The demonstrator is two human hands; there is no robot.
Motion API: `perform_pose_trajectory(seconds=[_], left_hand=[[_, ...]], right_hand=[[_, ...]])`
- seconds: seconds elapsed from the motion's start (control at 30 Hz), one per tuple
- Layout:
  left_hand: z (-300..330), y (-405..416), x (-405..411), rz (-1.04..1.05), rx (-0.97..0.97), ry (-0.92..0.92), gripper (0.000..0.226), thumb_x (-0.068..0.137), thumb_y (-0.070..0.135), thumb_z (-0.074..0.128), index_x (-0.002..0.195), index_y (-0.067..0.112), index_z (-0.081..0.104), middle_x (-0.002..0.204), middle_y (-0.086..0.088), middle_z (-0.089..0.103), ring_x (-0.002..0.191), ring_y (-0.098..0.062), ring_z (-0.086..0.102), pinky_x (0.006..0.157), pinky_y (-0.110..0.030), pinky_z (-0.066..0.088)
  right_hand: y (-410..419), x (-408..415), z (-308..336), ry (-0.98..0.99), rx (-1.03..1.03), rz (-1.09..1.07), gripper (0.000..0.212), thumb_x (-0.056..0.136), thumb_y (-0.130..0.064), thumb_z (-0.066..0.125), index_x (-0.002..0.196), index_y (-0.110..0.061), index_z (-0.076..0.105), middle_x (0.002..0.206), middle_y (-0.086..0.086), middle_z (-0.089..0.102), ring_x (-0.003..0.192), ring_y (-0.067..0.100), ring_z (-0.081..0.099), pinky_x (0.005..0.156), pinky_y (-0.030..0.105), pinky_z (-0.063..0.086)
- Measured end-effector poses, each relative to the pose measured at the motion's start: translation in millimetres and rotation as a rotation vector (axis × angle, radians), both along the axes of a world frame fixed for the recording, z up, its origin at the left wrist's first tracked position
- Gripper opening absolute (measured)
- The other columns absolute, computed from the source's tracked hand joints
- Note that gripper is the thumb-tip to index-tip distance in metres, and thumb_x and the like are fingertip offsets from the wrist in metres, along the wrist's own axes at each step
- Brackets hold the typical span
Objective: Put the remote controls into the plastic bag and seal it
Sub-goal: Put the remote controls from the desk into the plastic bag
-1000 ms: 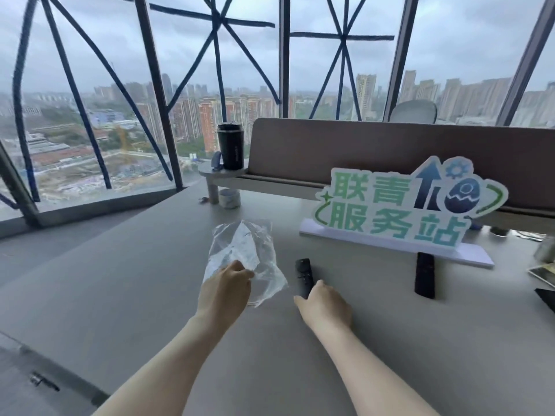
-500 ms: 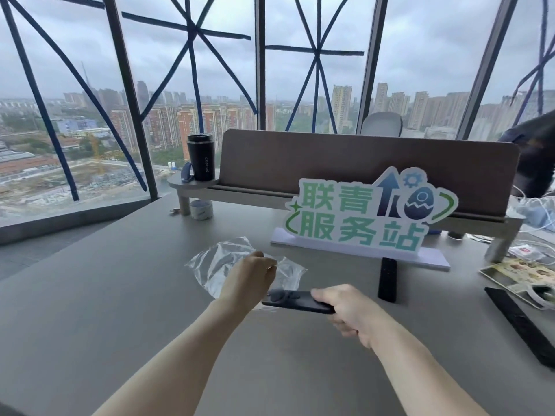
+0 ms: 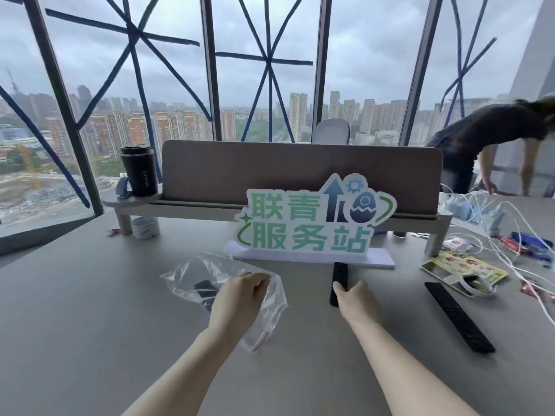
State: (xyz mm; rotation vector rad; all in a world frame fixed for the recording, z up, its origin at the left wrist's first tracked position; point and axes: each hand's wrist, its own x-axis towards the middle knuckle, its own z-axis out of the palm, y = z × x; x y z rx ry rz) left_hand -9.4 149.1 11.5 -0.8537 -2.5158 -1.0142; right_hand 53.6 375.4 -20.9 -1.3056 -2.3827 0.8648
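A clear plastic bag (image 3: 192, 273) lies on the grey table, and my left hand (image 3: 240, 298) holds its open edge. A small black remote (image 3: 205, 291) shows through the plastic, inside the bag. In front of the sign lies a second black remote (image 3: 339, 274); my right hand (image 3: 353, 298) rests on its near end, fingers around it. A third, longer black remote (image 3: 458, 316) lies on the table to the right, untouched.
A green-and-white sign (image 3: 312, 226) stands just behind the remotes. A black tumbler (image 3: 138, 171) sits on a desk riser (image 3: 210, 208), with a tape roll (image 3: 145, 228) beneath. White cables (image 3: 510, 244) and a printed packet (image 3: 462, 265) clutter the right. A person (image 3: 492, 139) leans over at the far right.
The first remote went from my right hand into the bag. My right hand moved right onto the second remote by the sign. The view shifted right.
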Motion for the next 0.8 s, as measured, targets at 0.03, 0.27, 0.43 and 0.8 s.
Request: perform_pose_trajectory(seconds=[0.03,0.27,0.43,0.8], left_hand=[[1.1,4.1,2.7,-0.009,0.019,-0.003,0.022,0.092,0.028,0.049,0.091,0.02,0.071,0.086,-0.003,0.073,0.075,-0.025,0.065,0.07,-0.039,0.053],[12.7,20.4,9.3,-0.02,0.121,-0.074,0.019,0.091,0.024,0.054,0.088,0.019,0.073,0.043,0.012,0.048,0.045,-0.009,0.046,0.057,-0.03,0.044],[13.5,23.5,5.6,0.034,0.163,-0.147,0.017,0.088,0.026,0.059,0.098,0.022,0.071,0.05,0.014,0.052,0.051,-0.007,0.052,0.061,-0.027,0.041],[26.6,37.9,23.4,0.003,0.174,-0.161,0.017,0.085,0.026,0.059,0.084,0.014,0.072,0.068,0.003,0.068,0.061,-0.015,0.06,0.061,-0.03,0.048]], right_hand=[[2.7,-4.7,-3.1,-0.067,0.039,-0.004,0.056,0.089,-0.056,0.05,0.114,-0.007,0.058,0.111,0.013,0.067,0.102,0.033,0.064,0.08,0.038,0.049],[16.2,-10.1,0.6,-0.118,-0.134,0.19,0.037,0.093,-0.039,0.047,0.097,-0.006,0.062,0.077,0.011,0.07,0.058,0.026,0.059,0.05,0.025,0.038],[21.2,61.4,45.0,0.284,-0.798,0.335,0.019,0.092,-0.025,0.053,0.085,-0.008,0.058,0.048,0.005,0.049,0.031,0.011,0.019,0.039,0.017,0.011],[-66.8,66.0,41.1,0.19,-0.768,0.546,0.023,0.1,-0.032,0.049,0.102,-0.015,0.064,0.073,0.007,0.072,0.038,0.012,0.032,0.035,0.02,0.021]])
